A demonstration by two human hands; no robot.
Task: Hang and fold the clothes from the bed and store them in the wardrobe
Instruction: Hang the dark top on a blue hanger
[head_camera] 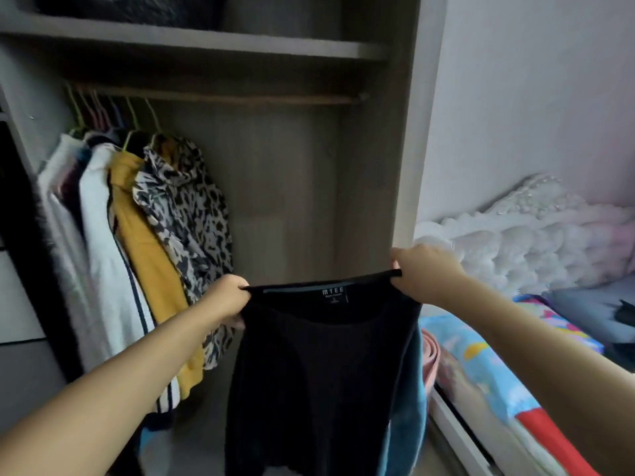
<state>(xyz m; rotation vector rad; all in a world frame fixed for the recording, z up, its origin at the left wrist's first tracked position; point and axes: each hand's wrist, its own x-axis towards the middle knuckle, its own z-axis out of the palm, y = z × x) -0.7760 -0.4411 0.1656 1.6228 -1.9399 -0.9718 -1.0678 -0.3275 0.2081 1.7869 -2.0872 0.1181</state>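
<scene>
A black top (323,372) with a white neck label hangs stretched out in front of the open wardrobe (409,132). My left hand (226,297) pinches its left shoulder edge. My right hand (422,273) pinches the right shoulder edge, a little higher. The neckline runs taut between both hands. The garment's lower part drops out of the frame. A teal cloth (412,407) shows behind its right side.
On the wardrobe rail (240,97), several garments hang at the left: white, yellow (147,255) and leopard-print (192,214). The rail's right half is bare. A shelf (206,42) lies above. At right is the bed (481,365) with a colourful sheet, white fluffy bedding (536,242) and dark clothes (622,314).
</scene>
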